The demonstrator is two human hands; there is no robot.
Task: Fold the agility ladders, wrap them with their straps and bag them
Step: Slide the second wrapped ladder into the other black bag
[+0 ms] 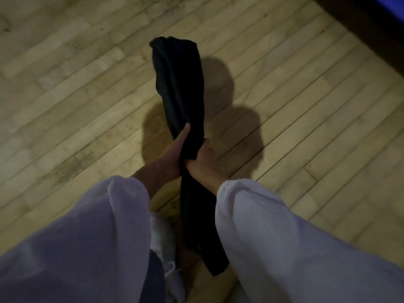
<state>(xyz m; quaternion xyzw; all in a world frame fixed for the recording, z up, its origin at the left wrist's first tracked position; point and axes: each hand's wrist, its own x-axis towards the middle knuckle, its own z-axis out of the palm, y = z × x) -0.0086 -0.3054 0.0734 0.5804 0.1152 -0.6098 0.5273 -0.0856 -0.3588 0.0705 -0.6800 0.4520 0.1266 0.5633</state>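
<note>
While both arms reach forward and down over a pale wooden floor (65, 101), the 2 hands meet side by side, clamped around the middle of a long black bundle (177, 79) of soft fabric. The left hand (172, 152) grips it from the left, thumb laid straight up along the cloth. The right hand (204, 157) grips it from the right, fingers hidden behind the fabric. The bundle's upper end juts out beyond the hands, above the floor; its lower end hangs down between the forearms. In the dim light it cannot be told whether this is the bag or a folded ladder. Loose white sleeves (87, 226) cover both forearms, and a pale shoe (161, 235) shows between them. A dark shadow (229, 110) lies on the boards right of the bundle, and a dark strip (360, 20) crosses the top right corner
</note>
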